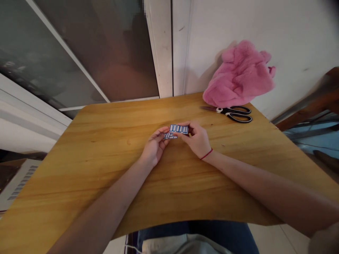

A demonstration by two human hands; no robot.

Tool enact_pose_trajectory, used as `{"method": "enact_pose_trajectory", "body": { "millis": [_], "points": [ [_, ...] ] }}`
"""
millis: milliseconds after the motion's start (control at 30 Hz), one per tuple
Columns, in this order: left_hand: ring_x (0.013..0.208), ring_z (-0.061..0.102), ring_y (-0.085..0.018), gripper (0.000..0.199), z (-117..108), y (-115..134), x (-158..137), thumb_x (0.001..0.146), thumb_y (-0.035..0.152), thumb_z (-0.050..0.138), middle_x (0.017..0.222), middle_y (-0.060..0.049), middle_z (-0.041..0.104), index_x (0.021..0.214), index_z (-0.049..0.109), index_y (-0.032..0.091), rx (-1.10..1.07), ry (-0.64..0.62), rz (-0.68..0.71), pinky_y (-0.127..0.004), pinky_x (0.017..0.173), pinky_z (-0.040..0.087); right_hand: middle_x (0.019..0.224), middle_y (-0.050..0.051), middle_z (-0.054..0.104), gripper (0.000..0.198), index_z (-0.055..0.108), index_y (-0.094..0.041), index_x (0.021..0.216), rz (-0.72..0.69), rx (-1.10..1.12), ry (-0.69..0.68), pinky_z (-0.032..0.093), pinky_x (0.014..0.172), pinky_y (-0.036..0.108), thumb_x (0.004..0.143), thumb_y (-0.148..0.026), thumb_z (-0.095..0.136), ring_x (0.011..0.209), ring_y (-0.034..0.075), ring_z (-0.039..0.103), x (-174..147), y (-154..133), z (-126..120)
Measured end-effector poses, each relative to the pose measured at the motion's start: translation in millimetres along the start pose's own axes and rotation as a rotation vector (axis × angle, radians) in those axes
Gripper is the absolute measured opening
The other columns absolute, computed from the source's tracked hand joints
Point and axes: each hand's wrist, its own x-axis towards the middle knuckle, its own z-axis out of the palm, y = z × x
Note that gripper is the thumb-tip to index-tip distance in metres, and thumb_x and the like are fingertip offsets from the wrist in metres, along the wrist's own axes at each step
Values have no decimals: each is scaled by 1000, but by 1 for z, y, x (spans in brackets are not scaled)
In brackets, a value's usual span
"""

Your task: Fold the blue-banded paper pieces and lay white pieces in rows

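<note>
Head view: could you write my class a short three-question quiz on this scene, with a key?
1. True or false: both the left hand and the right hand touch the blue-and-white item.
2. Fill in: the red cord circles the person's ____ wrist.
3. Which lies closest to the pink fabric?
A) the red cord
B) the scissors
C) the left hand

Key
1. True.
2. right
3. B; the scissors lie on the table just in front of the pink fabric.

Two hands (155, 145), two blue-white cards (179, 129), one scissors (226, 111), one pink cloth (239, 76).
</note>
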Motion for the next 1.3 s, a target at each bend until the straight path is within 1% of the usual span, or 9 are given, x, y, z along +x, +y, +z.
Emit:
{"method": "enact_pose_trajectory", "body": {
  "millis": [67, 133, 233, 367, 567, 767, 933, 1067, 1300],
  "points": [
    [73, 63, -9, 25, 5, -1, -3, 84, 1, 44, 86, -4, 69, 82, 67, 11, -55, 32, -71, -22, 77, 50, 88, 4, 69, 30, 63, -18, 91, 8, -38, -55, 52, 70, 30, 70, -35, 74, 77, 16, 64, 0, 2, 0],
    [71, 62, -10, 24, 10, -2, -7, 89, 9, 43, 81, -6, 68, 79, 66, 10, -100, 48, -119, -24, 77, 51, 89, 4, 69, 30, 64, -18, 90, 32, -84, -100, 52, 72, 31, 68, -34, 75, 79, 17, 64, 1, 3, 1],
    [72, 62, -10, 22, 14, -3, -11, 90, 18, 48, 82, -7, 68, 82, 67, 9, -81, -8, -138, -23, 77, 51, 88, 4, 69, 27, 64, -18, 89, 83, -141, -157, 51, 72, 31, 69, -33, 74, 79, 17, 64, 3, 4, 1],
    [72, 62, -8, 12, 11, -4, -10, 82, 6, 56, 83, -5, 69, 85, 67, 10, -33, -40, -127, -19, 75, 50, 87, 3, 69, 22, 65, -18, 90, 80, -156, -229, 49, 73, 30, 72, -29, 71, 80, 17, 63, 4, 3, 0],
    [73, 63, -8, 17, 6, -4, -6, 81, 2, 53, 85, -5, 69, 86, 67, 11, -42, -16, -89, -19, 75, 49, 92, 4, 69, 27, 62, -18, 99, 87, -92, -242, 50, 72, 30, 73, -25, 69, 80, 16, 62, 5, 7, 1],
    [77, 64, -9, 20, 6, -3, -5, 82, 1, 50, 89, -6, 70, 85, 67, 12, -56, 20, -44, -20, 77, 49, 93, 5, 68, 30, 64, -19, 102, 66, -32, -256, 51, 76, 32, 74, -30, 69, 82, 17, 63, 6, 15, 2],
    [83, 64, -10, 14, 6, -2, -4, 85, 13, 54, 93, -5, 69, 88, 68, 14, -45, -39, -43, -22, 80, 49, 90, 4, 67, 28, 66, -19, 98, -1, -137, -216, 49, 72, 30, 73, -31, 71, 78, 16, 60, 6, 12, 1],
    [82, 63, -9, 17, 7, -2, -8, 78, 8, 62, 91, -3, 69, 92, 68, 15, 23, -90, -57, -22, 85, 47, 82, 2, 64, 24, 66, -19, 97, -31, -215, -231, 46, 64, 27, 75, -26, 69, 68, 13, 54, 6, 10, 0],
    [79, 63, -9, 17, 7, -3, -9, 81, 8, 58, 91, -4, 69, 93, 69, 15, 19, -38, -12, -24, 86, 48, 73, 0, 60, 26, 67, -17, 93, -13, -199, -197, 42, 59, 25, 72, -32, 71, 62, 11, 49, 4, 9, 1]
  ]
}}
